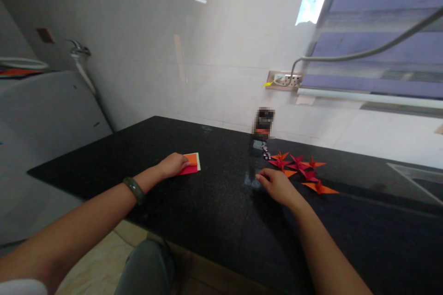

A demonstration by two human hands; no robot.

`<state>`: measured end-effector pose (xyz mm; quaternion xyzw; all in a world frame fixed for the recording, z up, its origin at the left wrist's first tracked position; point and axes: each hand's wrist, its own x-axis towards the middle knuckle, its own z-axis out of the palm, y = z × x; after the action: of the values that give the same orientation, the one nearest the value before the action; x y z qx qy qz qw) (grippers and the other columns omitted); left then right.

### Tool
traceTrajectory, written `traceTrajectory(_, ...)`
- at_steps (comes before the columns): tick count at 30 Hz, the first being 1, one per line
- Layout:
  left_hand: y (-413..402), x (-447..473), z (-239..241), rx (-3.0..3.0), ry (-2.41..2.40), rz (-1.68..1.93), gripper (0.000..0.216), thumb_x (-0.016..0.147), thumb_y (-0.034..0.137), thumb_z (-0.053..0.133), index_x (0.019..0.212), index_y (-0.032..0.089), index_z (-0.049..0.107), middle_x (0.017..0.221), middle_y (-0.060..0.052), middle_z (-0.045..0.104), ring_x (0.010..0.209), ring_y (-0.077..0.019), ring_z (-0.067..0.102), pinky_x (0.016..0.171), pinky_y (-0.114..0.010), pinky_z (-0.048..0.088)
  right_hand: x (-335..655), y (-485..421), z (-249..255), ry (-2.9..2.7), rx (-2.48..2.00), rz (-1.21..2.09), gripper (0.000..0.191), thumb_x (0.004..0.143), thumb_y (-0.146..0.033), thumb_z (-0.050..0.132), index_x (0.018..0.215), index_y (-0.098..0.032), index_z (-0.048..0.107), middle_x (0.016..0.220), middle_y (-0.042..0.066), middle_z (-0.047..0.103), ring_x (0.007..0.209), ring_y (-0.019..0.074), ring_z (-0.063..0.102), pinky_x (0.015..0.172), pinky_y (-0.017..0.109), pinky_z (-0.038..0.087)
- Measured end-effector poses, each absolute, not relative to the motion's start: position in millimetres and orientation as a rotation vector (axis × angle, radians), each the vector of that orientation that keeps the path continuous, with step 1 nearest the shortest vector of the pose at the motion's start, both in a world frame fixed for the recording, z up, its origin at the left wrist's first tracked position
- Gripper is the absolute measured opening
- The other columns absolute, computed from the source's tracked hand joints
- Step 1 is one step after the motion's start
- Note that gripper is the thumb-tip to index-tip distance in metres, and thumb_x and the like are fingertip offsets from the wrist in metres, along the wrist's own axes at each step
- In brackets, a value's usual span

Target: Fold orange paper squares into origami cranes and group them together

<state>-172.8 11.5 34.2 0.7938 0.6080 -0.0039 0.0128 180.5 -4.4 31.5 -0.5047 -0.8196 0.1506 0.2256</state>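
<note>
Left arm stretched forward; left hand point(174, 165) lies upon paper sheets point(192, 160), whether fingers pinch them, cannot tell. Right hand point(275, 185) over table point(214, 212), fingers curled inward, full closing not clear. Sheets flat on table, straight-edged: orange, red, pale. Orange and red folded papers point(309, 175) near right hand.
</note>
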Motion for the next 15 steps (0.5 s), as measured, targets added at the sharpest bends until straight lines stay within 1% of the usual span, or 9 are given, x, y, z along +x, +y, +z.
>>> traceTrajectory(3,11.4,-172.8,33.1,2.441,1.930,0.010,0.040,0.085,0.033,0.031,0.071,0.015,0.063,0.071,-0.008,0.063,0.063,-0.0173,0.054,0.059,-0.026,0.032,180.0,-4.4,32.0,-2.269,-1.405,0.417,0.026,0.082,-0.034,0.040,0.075,-0.018,0.060,0.069,0.004,0.063,0.063,0.0149,0.056,0.058,0.023,0.037)
traceTrajectory(8,7.9,-171.0,34.5,2.450,1.874,-0.007,0.029,0.081,0.023,0.036,0.062,0.016,0.058,0.067,-0.005,0.060,0.061,-0.0147,0.052,0.060,-0.024,0.033,179.6,-4.3,31.5,-2.270,-1.406,0.423,0.025,0.082,-0.034,0.041,0.075,-0.018,0.060,0.069,0.004,0.063,0.063,0.0150,0.056,0.058,0.023,0.037)
traceTrajectory(11,3.4,-169.6,38.4,2.453,1.837,-0.005,0.025,0.081,0.030,0.040,0.069,0.016,0.058,0.071,-0.004,0.060,0.065,-0.0144,0.053,0.061,-0.023,0.034,179.8,-4.1,31.0,-2.269,-1.398,0.440,0.025,0.081,-0.034,0.041,0.075,-0.018,0.060,0.069,0.004,0.063,0.063,0.0150,0.057,0.058,0.023,0.037)
traceTrajectory(13,0.9,-169.5,41.3,2.452,1.790,-0.018,0.024,0.077,0.038,0.047,0.076,0.016,0.059,0.076,-0.004,0.061,0.068,-0.0152,0.054,0.061,-0.023,0.035,179.9,-4.0,30.8,-2.274,-1.392,0.436,0.026,0.081,-0.034,0.041,0.075,-0.017,0.060,0.068,0.004,0.063,0.063,0.0150,0.056,0.058,0.023,0.036)
traceTrajectory(15,-0.4,-170.2,43.0,2.462,1.727,-0.038,0.026,0.074,0.040,0.050,0.080,0.017,0.058,0.079,-0.004,0.061,0.070,-0.0159,0.054,0.062,-0.023,0.036,179.9,-4.0,30.7,-2.283,-1.382,0.428,0.026,0.081,-0.033,0.041,0.074,-0.017,0.060,0.068,0.004,0.063,0.063,0.0151,0.056,0.058,0.024,0.036)
